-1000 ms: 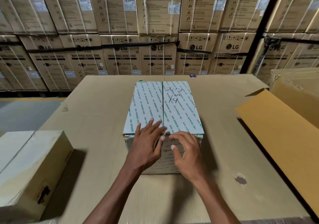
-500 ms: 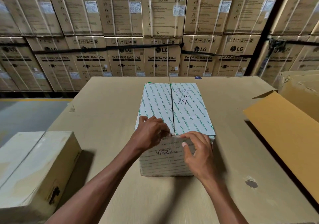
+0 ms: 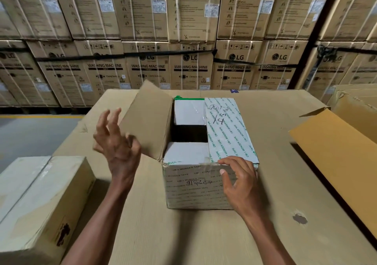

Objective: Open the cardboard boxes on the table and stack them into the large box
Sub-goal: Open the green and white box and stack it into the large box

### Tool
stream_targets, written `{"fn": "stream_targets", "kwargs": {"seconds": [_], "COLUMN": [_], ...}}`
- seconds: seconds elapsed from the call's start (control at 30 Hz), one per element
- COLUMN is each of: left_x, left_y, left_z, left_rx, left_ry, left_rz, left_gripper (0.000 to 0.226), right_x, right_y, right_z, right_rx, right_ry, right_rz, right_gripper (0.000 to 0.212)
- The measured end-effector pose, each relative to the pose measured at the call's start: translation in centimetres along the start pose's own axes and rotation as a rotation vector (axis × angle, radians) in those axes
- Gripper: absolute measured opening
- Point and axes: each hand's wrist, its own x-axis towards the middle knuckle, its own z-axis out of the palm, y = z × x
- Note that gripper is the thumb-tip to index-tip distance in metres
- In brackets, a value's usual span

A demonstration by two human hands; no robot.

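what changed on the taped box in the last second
The left flap of the taped box swung up and out to the left, exposing white inner flaps. The left hand lifted off the top and now hovers beside that flap with fingers spread, holding nothing. The right hand stayed at the front right edge, the right flap stayed shut, and the box did not shift.
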Motion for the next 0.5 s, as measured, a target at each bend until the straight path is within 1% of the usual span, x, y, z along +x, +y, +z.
{"fn": "stream_targets", "kwargs": {"seconds": [0.07,0.13,0.17,0.23,0.27,0.3,0.4,0.47,0.5], "left_x": [-1.1,-2.6,-3.3,-4.9,-5.5,-5.9,-6.4,-6.4,-6.5], "left_y": [-1.9,-3.6,-4.1,-3.5,-2.8,-2.0,-0.7,-0.6,-0.6], "left_z": [0.0,0.8,1.3,2.1,2.3,2.4,2.6,2.7,2.8], "left_rx": [0.147,0.245,0.206,-0.022,-0.139,-0.218,-0.336,-0.35,-0.349], "left_ry": [-0.145,-0.349,-0.437,-0.561,-0.602,-0.639,-0.691,-0.725,-0.747], "left_rz": [-0.066,-0.111,-0.157,-0.278,-0.338,-0.39,-0.492,-0.514,-0.523], "left_gripper": [0.072,0.059,0.05,0.031,0.026,0.029,0.056,0.069,0.071], "right_x": [-0.1,-0.1,0.0,0.3,0.6,1.0,2.5,3.6,4.1], "right_y": [-0.1,-0.2,-0.3,-0.6,-0.9,-1.2,-3.1,-5.0,-6.0], "right_z": [0.2,0.3,0.3,0.5,0.6,0.7,1.2,1.9,2.4], "right_rx": [-0.015,-0.027,-0.045,-0.096,-0.109,-0.107,0.016,0.124,0.151], "right_ry": [0.001,0.0,-0.003,0.002,0.003,0.002,-0.037,-0.127,-0.189], "right_rz": [0.001,0.015,0.031,0.072,0.087,0.09,-0.001,-0.024,-0.006], "right_gripper": [0.029,0.027,0.027,0.027,0.027,0.028,0.025,0.022,0.022]}}
